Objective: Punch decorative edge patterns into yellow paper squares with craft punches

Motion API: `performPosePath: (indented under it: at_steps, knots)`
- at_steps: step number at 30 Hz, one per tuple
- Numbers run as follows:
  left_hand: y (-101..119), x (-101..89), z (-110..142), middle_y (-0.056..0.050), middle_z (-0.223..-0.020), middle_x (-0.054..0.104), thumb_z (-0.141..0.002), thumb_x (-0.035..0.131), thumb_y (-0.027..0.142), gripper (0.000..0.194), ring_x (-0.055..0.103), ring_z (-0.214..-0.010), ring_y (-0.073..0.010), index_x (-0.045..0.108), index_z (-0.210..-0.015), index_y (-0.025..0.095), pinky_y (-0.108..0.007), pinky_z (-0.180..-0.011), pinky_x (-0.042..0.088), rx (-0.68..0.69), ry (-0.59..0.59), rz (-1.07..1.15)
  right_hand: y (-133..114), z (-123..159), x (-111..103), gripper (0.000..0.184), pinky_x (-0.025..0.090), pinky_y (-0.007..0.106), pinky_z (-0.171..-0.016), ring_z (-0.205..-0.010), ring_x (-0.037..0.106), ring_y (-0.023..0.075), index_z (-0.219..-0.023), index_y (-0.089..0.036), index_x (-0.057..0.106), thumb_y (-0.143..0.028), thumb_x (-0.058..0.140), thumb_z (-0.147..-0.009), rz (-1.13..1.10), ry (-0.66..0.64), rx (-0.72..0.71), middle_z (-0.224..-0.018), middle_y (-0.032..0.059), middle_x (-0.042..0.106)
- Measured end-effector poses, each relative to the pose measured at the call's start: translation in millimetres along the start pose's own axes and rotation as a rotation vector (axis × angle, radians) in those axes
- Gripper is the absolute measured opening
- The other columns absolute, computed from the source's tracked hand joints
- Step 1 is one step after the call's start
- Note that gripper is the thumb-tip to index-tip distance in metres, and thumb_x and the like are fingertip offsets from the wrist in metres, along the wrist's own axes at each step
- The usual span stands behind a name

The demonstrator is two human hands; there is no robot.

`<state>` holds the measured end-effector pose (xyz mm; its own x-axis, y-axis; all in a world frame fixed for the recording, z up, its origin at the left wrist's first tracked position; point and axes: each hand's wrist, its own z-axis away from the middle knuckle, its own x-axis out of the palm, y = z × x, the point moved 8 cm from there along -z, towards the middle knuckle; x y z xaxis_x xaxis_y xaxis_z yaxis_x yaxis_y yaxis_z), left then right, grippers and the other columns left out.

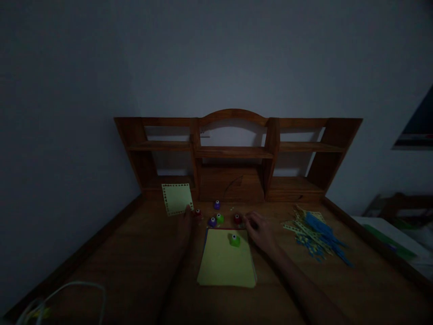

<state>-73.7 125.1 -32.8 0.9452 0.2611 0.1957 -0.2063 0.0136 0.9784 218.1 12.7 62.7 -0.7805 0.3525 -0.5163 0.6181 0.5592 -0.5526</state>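
Observation:
The scene is very dark. My left hand reaches forward, its fingertips touching the lower corner of a yellow paper sheet with punched edges; its fingers look stretched out. My right hand lies by the top right corner of a yellow paper stack, fingers curled beside a red punch. A green punch sits on the stack. Two purple punches, another green one and a small red one lie between my hands.
A wooden desk carries a hutch with shelves at the back. A heap of blue and yellow paper strips lies at the right. A pale cable loops at the front left. A wall stands behind.

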Motion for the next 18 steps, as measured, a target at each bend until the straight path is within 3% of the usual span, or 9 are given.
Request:
performPosePath:
  at_steps: [6, 13, 18]
  knots:
    - [-6.0, 4.7, -1.1, -0.013, -0.085, 0.071, -0.093, 0.05, 0.038, 0.031, 0.072, -0.074, -0.0233, 0.061, -0.083, 0.011, -0.033, -0.064, 0.058, -0.026, -0.039, 0.029, -4.1, 0.2, 1.4, 0.017, 0.045, 0.03, -0.074, -0.08, 0.06, 0.019, -0.087, -0.021, 0.062, -0.026, 0.048, -0.094, 0.017, -0.006, -0.019, -0.084, 0.0043, 0.064]
    - [-9.6, 6.2, -1.2, -0.013, -0.086, 0.072, -0.092, 0.053, 0.035, 0.025, 0.072, -0.079, -0.0218, 0.06, -0.084, 0.012, -0.034, -0.075, 0.058, -0.056, -0.044, 0.055, -12.6, 0.3, 3.9, 0.018, 0.046, 0.03, -0.072, -0.079, 0.06, 0.0186, -0.087, -0.021, 0.062, -0.028, 0.048, -0.095, -0.015, -0.038, -0.017, -0.085, 0.0047, 0.064]
    - [2.9, 27.3, 17.3, -0.016, -0.092, 0.072, -0.087, 0.061, 0.04, 0.03, 0.071, -0.089, -0.0248, 0.062, -0.085, 0.011, -0.037, -0.084, 0.056, -0.067, -0.169, 0.149, -19.4, 0.9, 4.6, 0.019, 0.047, 0.031, -0.073, -0.079, 0.06, 0.019, -0.088, -0.021, 0.063, -0.029, 0.047, -0.095, -0.026, -0.044, -0.029, -0.085, 0.006, 0.064]
